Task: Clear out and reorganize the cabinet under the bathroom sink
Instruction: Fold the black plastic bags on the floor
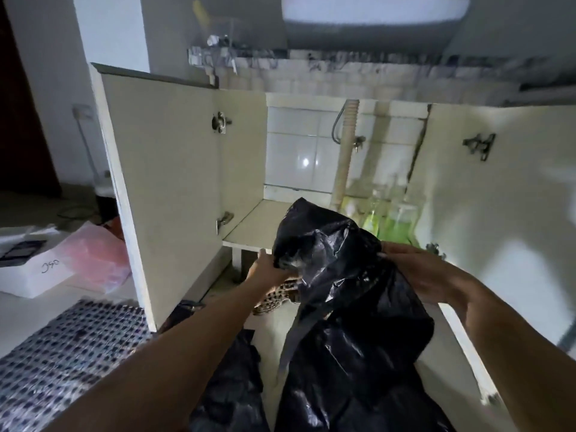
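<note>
bag (349,275): glossy crinkled black plastic | doors (168,182): matt cream laminate | tiles (299,151): glossy white

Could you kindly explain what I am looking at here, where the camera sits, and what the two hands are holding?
There is no machine: a person wears one camera on the head, looking forward and down. The left hand and right hand both grip a black plastic bag in front of the open cabinet under the sink. Inside, at the right, stand clear bottles with green liquid beside a drain pipe. On the floor to the left lie a pink bag and a checked mat.
</note>
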The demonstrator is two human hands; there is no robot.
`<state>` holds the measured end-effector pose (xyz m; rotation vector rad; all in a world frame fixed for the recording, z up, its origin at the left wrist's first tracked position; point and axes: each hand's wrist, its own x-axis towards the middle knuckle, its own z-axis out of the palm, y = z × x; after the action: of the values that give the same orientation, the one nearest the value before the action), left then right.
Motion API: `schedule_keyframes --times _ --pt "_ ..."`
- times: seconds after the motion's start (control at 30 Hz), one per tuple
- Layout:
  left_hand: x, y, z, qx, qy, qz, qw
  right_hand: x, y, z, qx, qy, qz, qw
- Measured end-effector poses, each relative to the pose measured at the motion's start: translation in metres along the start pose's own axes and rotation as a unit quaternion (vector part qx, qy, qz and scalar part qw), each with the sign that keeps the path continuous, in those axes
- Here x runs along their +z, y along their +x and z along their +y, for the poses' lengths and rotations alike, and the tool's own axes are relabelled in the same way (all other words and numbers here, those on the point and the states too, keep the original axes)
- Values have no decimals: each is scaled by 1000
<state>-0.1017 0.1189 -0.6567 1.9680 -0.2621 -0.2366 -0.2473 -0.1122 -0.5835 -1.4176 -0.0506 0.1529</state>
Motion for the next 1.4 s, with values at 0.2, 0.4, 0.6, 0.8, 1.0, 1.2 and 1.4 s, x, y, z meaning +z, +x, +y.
schedule_keyframes --times 0.2,0.4,0.6,0.8,1.0,1.2,1.4 --pt "45 -5 28 47 115 6 992 -30 -45 -6 46 0 -1 999" --pt "78 -13 43 11 18 -173 985 -40 -56 1 77 -13 44 996" --pt "86 -5 45 31 47 -146 988 -39 -61 -6 73 -35 11 997" --pt "84 3 34 -6 96 -248 964 -25 -57 -20 44 -40 -38 997" --pt "82 4 34 13 30 -235 971 -24 -55 -25 45 -42 -88 994" --pt "71 2 33 -34 21 -250 967 -23 -56 -26 50 -35 -104 993" --pt "65 0 39 -35 -56 -312 948 -26 -58 -29 62 -42 -110 991"
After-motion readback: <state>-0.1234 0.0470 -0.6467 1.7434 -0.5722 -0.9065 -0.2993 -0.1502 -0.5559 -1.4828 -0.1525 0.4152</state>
